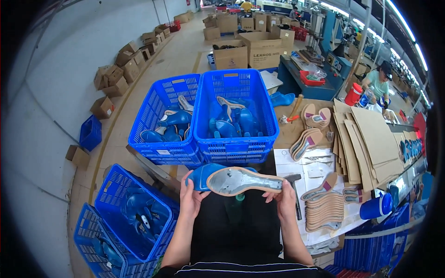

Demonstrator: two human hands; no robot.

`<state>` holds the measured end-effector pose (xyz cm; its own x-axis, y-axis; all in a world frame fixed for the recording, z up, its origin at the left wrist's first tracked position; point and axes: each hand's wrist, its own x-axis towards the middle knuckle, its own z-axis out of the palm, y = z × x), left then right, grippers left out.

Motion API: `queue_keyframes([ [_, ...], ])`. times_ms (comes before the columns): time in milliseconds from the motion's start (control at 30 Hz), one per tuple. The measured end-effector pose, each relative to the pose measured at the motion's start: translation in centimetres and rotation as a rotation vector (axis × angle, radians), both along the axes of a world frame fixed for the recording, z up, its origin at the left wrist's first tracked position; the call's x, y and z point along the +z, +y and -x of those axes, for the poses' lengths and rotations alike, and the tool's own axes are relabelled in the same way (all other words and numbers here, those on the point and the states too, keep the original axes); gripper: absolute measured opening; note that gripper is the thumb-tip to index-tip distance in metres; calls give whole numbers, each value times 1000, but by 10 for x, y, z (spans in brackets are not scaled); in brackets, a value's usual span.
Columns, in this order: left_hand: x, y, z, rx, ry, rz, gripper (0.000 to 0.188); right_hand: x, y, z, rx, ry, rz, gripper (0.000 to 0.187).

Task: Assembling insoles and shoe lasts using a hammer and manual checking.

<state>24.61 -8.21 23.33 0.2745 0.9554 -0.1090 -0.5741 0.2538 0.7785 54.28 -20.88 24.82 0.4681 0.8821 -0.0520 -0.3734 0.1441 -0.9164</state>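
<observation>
On a cluttered factory floor, beside a long white wall (55, 60) lined with brown cardboard boxes (130, 68), two slotted blue plastic crates (236, 146) stand side by side ahead of the person, both holding glossy blue shoe forms (249, 121). More blue crates (117, 185) with similar forms sit at the lower left. To the right, a worktable covered partly in white paper (288, 160) bears a neat stack of tan-edged insoles (324, 213), a dark-handled hammer (298, 211) and leaning brown cardboard sheets (371, 141). Farther right, a co-worker in a pale green top (378, 83) bends over another bench.

The left hand (191, 193) is partly curled, grasping the rounded end of a blue shoe form (198, 177). A grey insole with a tan rim (241, 180) lies across that form, above the person's lap. The right hand (282, 194) pinches the insole's narrow end, thumb against its edge, other fingers loosely bent below.

Both bare forearms rise from the lower edge, the hands level and well apart.
</observation>
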Motion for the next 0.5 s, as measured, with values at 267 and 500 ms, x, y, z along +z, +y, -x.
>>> queue_keyframes([
  [267,5,17,3,54,61,88,43,14,64,15,292,-210,289,40],
  [500,-3,26,11,99,94,50,42,14,78,6,300,-380,199,64],
])
